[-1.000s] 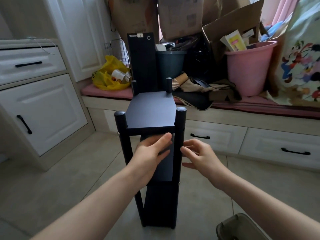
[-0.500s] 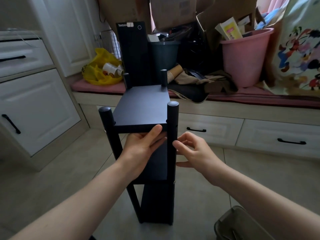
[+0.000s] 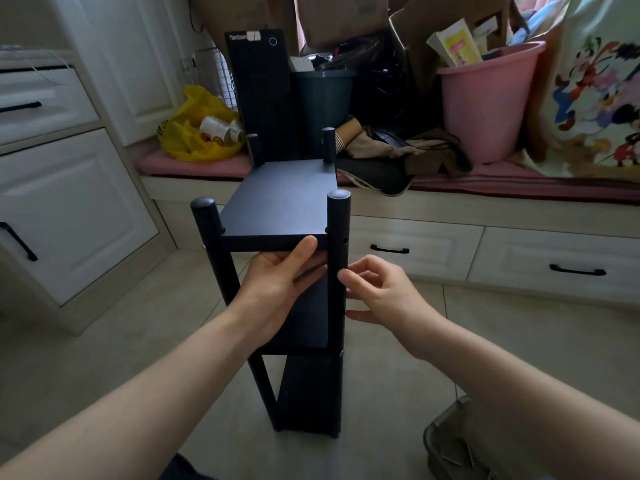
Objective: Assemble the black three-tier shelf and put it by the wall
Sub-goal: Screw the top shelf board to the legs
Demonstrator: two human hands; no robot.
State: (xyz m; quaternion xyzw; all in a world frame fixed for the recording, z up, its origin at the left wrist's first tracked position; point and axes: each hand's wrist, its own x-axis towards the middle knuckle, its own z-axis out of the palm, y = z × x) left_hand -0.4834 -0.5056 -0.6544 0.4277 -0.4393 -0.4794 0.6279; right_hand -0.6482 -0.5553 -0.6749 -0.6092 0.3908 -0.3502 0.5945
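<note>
The black three-tier shelf [image 3: 280, 199] stands upright on the tiled floor in front of me, with four round posts and three boards. My left hand [image 3: 277, 285] reaches under the top board; its thumb lies against that board's front edge and its fingers are hidden beneath it. My right hand [image 3: 377, 289] is just right of the front right post [image 3: 338, 223]. Its fingers are loosely curled, the fingertips touch the post, and it holds nothing.
A window bench with white drawers [image 3: 408, 251] runs behind the shelf. On it are a black box [image 3: 259, 91], a yellow bag [image 3: 194, 133], a dark bin [image 3: 322, 95], a pink bucket [image 3: 485, 105] and cardboard. White cabinets [image 3: 62, 209] stand left. A grey container [image 3: 460, 441] sits at the lower right.
My left hand rose from the middle tier to the top board's front edge. My right hand closed in until its fingertips touched the front right post.
</note>
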